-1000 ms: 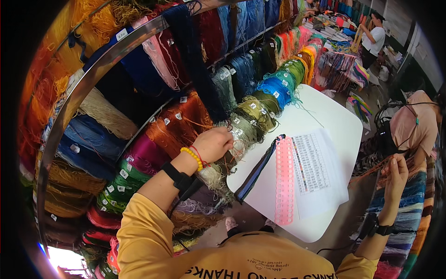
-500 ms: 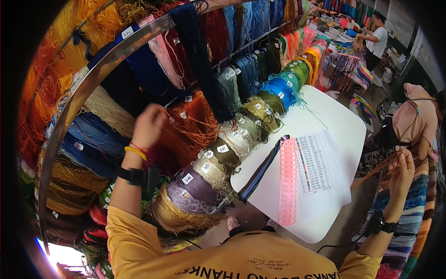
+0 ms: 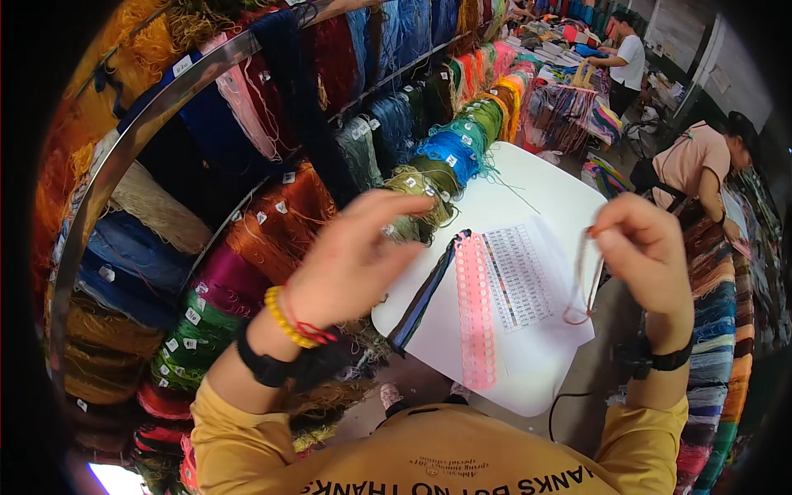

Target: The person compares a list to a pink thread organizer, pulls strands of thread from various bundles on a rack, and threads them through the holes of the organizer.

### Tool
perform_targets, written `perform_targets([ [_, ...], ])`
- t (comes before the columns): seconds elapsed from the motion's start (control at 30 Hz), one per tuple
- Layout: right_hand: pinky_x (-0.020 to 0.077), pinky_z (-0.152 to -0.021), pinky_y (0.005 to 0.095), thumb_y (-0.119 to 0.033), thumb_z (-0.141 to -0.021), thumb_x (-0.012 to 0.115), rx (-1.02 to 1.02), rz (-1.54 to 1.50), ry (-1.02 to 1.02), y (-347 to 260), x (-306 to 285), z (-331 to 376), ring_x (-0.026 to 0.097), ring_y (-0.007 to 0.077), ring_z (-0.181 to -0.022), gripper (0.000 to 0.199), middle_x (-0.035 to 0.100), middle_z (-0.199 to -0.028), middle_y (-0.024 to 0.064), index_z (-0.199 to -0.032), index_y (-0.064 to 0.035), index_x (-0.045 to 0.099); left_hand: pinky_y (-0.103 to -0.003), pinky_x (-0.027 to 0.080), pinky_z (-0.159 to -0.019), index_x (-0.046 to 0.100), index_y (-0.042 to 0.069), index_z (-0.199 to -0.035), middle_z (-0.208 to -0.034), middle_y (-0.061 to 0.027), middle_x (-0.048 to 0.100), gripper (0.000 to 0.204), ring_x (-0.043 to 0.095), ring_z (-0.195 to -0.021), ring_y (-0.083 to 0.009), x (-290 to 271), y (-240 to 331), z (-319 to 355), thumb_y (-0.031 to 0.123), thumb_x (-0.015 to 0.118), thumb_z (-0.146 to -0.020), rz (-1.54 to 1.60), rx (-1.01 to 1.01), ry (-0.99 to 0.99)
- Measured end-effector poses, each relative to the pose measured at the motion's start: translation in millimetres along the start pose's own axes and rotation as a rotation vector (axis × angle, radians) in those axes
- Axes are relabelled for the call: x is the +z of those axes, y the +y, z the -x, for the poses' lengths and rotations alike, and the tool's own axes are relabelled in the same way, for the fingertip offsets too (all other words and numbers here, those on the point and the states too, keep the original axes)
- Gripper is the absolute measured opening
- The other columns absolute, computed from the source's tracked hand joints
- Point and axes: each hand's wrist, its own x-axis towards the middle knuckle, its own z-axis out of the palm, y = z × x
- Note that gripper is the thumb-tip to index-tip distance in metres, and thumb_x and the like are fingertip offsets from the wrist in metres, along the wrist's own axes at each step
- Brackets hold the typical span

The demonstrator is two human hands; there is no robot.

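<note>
My left hand is raised above the near left side of the white table, fingers apart, with nothing visible in it. It is slightly blurred and hides part of the row of skeins behind it. My right hand is closed in a pinch on a thin reddish-brown thread, whose loop hangs over the table's right edge. Between the hands, a pink strip with punched holes lies on the table. Dark blue and green threads run from its top end. Beside the strip lies a printed chart sheet.
Skeins of coloured yarn hang on racks to the left, with a curved metal rail in front. More skeins line the right. One person bends over yarn at right; another stands at a far table.
My left hand has moved right, away from the orange skeins, towards the table. My right hand has come inward, and the thread that stretched out beside it now hangs in a loop.
</note>
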Motion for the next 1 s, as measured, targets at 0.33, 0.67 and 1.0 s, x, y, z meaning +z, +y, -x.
perform_targets([
  [0.33,0.0310,-0.043,0.0212,-0.007,-0.075,0.057,-0.122,0.311,-0.175,-8.6,9.7,-7.1,0.038,0.0060,-0.046,0.008,0.045,-0.052,0.0011,-0.080,-0.0021,0.055,-0.017,0.031,-0.043,0.058,0.001,-0.091,-0.060,0.0032,0.049,0.016,0.040,-0.049,-0.0021,21.4,39.6,-23.3,0.013,0.051,-0.084,0.647,-0.267,-0.444],
  [0.67,0.0369,-0.049,0.0171,-0.017,-0.082,0.054,0.147,-0.134,-0.083,62.1,-27.8,5.2,0.043,0.0028,-0.053,0.015,0.049,-0.064,-0.0033,-0.081,-0.0017,0.055,-0.016,0.019,-0.038,0.054,-0.001,-0.087,-0.052,0.0084,0.028,0.022,0.021,-0.041,-0.0010,-45.5,48.1,-28.6,0.018,0.044,-0.088,1.028,0.016,0.052],
  [1.0,0.0335,-0.046,0.0178,-0.015,-0.082,0.054,0.422,-0.199,0.158,149.7,-51.1,41.3,0.041,0.0046,-0.048,0.014,0.047,-0.057,-0.0026,-0.079,-0.0011,0.055,-0.017,0.020,-0.040,0.054,0.001,-0.090,-0.051,0.0084,0.026,0.021,0.025,-0.041,-0.0010,-69.0,41.8,-29.8,0.019,0.043,-0.088,1.000,0.001,0.071],
])
